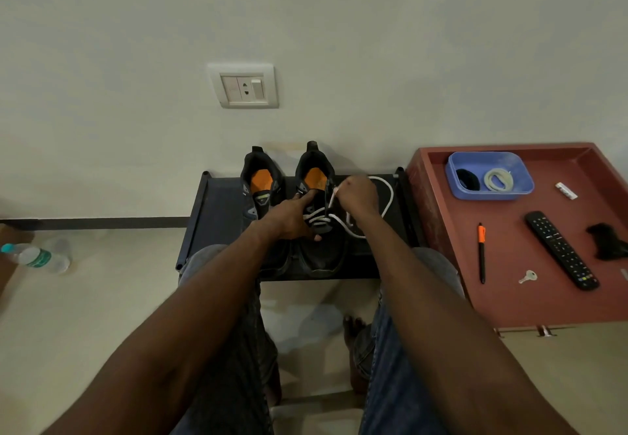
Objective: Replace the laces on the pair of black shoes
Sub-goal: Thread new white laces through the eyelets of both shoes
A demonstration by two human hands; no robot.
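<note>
My right hand (356,193) pinched the white lace (387,196) tip just right of the right shoe (317,230) on the low rack (217,203); eyelets lay leftward. My left hand (292,217), fingers curled, held the tongue steady.

shoes (319,251): matt black fabric | lace (387,196): white cord | tub (489,193): blue plastic
</note>
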